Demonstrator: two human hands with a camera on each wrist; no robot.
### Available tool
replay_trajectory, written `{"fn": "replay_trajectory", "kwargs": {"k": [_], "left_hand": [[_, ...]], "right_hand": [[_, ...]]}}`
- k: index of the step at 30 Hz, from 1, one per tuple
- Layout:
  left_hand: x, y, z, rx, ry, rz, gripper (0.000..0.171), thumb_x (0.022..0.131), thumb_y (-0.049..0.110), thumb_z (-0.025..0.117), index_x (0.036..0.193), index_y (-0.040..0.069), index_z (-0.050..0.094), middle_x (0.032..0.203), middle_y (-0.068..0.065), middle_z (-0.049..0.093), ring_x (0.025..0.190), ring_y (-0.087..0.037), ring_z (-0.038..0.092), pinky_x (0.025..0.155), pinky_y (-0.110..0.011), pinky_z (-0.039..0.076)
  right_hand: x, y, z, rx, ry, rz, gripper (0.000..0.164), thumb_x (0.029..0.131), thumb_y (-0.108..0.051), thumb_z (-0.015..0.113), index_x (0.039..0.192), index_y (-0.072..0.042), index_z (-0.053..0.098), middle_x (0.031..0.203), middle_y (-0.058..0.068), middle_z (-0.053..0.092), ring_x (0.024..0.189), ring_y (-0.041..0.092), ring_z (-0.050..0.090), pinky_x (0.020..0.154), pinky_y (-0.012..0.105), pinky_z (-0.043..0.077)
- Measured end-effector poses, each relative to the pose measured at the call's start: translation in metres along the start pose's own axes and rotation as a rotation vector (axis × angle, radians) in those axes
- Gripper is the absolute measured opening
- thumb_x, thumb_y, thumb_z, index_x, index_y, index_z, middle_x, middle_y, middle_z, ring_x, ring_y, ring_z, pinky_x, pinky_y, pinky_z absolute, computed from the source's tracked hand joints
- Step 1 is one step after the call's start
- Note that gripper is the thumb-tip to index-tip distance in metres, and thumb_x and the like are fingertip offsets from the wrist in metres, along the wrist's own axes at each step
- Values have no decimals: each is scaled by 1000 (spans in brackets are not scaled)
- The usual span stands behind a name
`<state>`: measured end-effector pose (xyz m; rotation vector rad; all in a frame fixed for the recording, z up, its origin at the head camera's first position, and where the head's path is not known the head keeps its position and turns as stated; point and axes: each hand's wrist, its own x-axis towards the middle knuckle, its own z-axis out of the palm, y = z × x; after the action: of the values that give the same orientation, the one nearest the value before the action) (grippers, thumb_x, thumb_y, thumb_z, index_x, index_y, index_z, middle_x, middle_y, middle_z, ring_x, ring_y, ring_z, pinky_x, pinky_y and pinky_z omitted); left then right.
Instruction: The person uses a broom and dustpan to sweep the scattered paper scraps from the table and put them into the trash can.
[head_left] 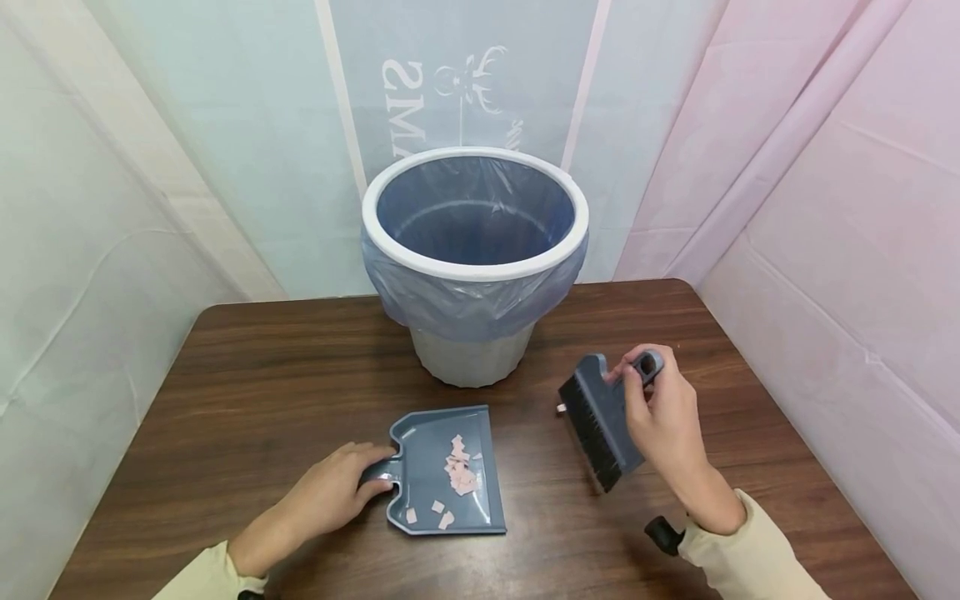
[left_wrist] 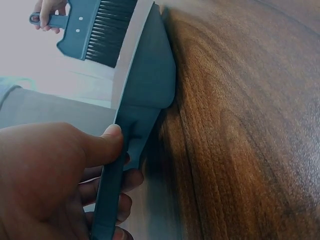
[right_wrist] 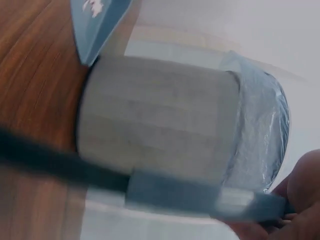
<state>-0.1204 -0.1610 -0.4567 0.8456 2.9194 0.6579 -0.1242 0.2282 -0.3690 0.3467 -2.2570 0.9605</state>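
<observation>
My left hand (head_left: 330, 487) grips the short handle of a blue-grey dustpan (head_left: 435, 433), thumb on top and fingers curled beneath in the left wrist view. Small pale pink paper scraps (head_left: 461, 475) lie in the pan, most in a cluster near its middle, a few by the near edge. At the right, my right hand (head_left: 667, 412) holds a matching hand brush (head_left: 611, 408) by its handle, its dark bristles (head_left: 588, 437) facing down and left. A small white scrap (head_left: 561, 408) shows beside the bristles' far end.
Behind the dustpan stands a white-rimmed bin (head_left: 472, 358) lined with a translucent bluish bag (head_left: 480, 308). The brown wooden table (head_left: 292, 358) is bordered by pale fabric walls (head_left: 90, 208) at the back and sides.
</observation>
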Motion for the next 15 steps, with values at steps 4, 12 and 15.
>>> {"fn": "replay_trajectory", "kwargs": {"k": [4,12,15], "left_hand": [[0,0,1,-2,1,-4,39,82,26,72,116,9,64,112,-7,65,106,-24,59,91,-42,46],[0,0,1,7,-7,-17,39,82,27,71,117,10,64,113,-8,64,106,-24,58,91,-42,46],[0,0,1,4,-6,-16,39,82,26,72,117,10,64,113,-7,64,106,-23,58,91,-42,46]], "right_hand": [[-3,-11,6,244,-95,52,11,90,11,50,101,6,48,82,11,63,73,16,63,54,17,48],[-12,-28,35,535,-212,101,10,90,16,46,100,11,45,84,22,58,79,25,64,69,24,53],[-16,-25,44,508,-237,93,10,92,11,48,101,7,45,86,17,60,80,26,64,68,24,53]]}}
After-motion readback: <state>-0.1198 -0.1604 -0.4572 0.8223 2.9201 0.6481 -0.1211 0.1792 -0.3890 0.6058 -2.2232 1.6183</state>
